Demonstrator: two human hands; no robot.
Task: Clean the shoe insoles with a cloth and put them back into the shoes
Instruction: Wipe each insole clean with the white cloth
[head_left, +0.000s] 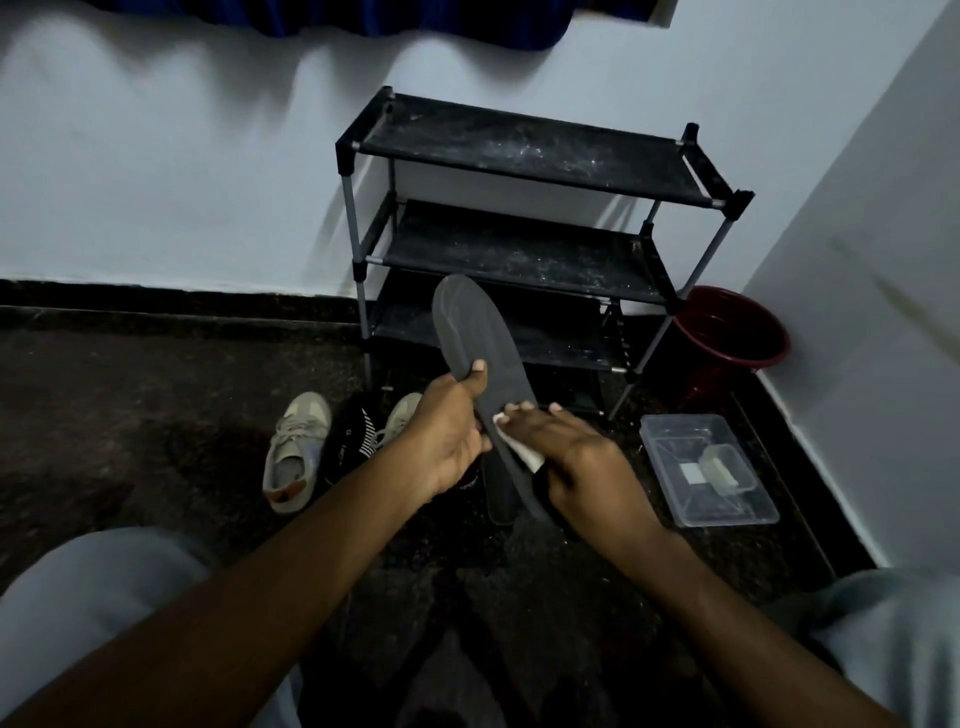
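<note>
Closest in, two knees in grey trousers (98, 597) frame the bottom corners, and both bare forearms reach forward between them. The left hand (447, 431) grips a dark grey insole (478, 322) near its middle: the thumb lies across the top face and the other fingers (480, 415) curl round the near edge. The insole is held in the air, tilted, one rounded end rising up and away from those fingers and the other end dropping below the right hand (582, 452). The right hand's fingers (519, 410) lie close together, curved over a small white cloth (532, 460), holding it against the insole's face; the thumb cannot be seen.

On the dark floor (156, 415), left of the left fingers, lies a beige shoe (296, 452). A second beige shoe (408, 408) shows just behind the left knuckles, with a black striped item (353, 436) between the two. Right of the right fingers sits a clear plastic box (670, 441) with a small pale block inside.

Beyond the fingers a black three-tier shoe rack (519, 150) stands against the pale wall (182, 156), its shelves dusty. A dark red bucket (732, 332) sits at its right, in the corner.
</note>
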